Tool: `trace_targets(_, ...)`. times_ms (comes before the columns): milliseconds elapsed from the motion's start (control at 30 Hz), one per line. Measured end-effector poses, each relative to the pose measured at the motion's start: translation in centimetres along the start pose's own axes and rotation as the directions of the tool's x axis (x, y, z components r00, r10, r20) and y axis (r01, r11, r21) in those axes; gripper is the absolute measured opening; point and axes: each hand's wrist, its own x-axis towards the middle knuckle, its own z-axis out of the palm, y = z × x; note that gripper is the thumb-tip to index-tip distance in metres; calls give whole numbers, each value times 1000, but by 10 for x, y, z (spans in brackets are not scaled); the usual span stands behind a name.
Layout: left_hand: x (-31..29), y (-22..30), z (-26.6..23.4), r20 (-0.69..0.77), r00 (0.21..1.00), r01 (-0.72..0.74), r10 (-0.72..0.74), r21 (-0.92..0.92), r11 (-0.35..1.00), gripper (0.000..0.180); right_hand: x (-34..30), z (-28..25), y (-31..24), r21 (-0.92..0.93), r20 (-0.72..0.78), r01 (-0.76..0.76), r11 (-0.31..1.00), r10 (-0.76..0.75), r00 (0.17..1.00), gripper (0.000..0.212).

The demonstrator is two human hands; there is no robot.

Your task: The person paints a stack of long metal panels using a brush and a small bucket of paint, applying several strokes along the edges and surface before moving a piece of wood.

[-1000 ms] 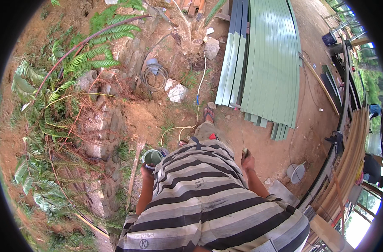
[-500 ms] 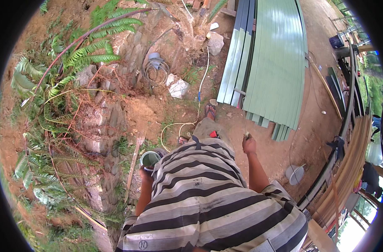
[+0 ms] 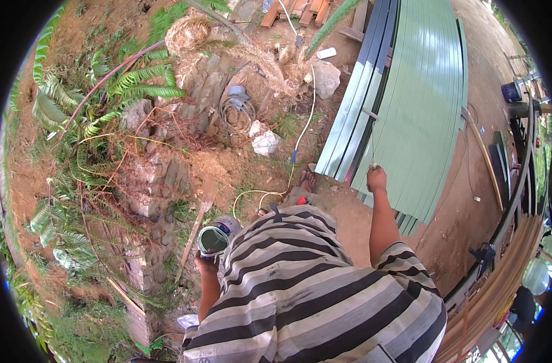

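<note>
My left hand [image 3: 207, 262] grips a paint bucket [image 3: 201, 241] at its rim, low beside my left hip. Dark green paint [image 3: 215, 239] shows inside it. My right hand [image 3: 377, 179] is closed around the handle of a small paint roller [image 3: 369, 113], whose thin rod reaches forward from my fist. The roller's head is at the long boards on the left of the stack; whether it touches them I cannot tell. These boards [image 3: 348, 121] look glossy pale green toward me and dark grey farther off. Beside them spreads a wide row of green boards [image 3: 421, 109].
Left of me are rocks, fern fronds [image 3: 149, 91] and a coiled grey hose [image 3: 236, 112]. A pale hose [image 3: 306, 130] runs along the ground near my foot [image 3: 307, 180]. White stones [image 3: 266, 143] lie ahead. Timber lengths [image 3: 499, 275] are stacked at the right.
My right hand and the roller have moved forward along the boards. The bucket has tipped more toward view, showing its paint. My body has shifted closer to the boards.
</note>
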Motion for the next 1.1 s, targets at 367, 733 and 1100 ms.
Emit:
trace_targets(367, -49, -25, 9, -184, 983, -29, 2, -149, 988, 43, 157, -35, -54, 32, 0, -23, 999, 23, 1000, 36)
trace_targets(733, -90, -35, 13, -295, 955, -120, 36, -273, 955, 45, 296, -61, -113, 182, 12, -41, 982, 40, 999, 35)
trace_targets(1100, -61, -40, -4, -283, 959, -84, 2, -276, 958, 42, 252, -52, -152, 139, 40, -64, 988, 59, 997, 36)
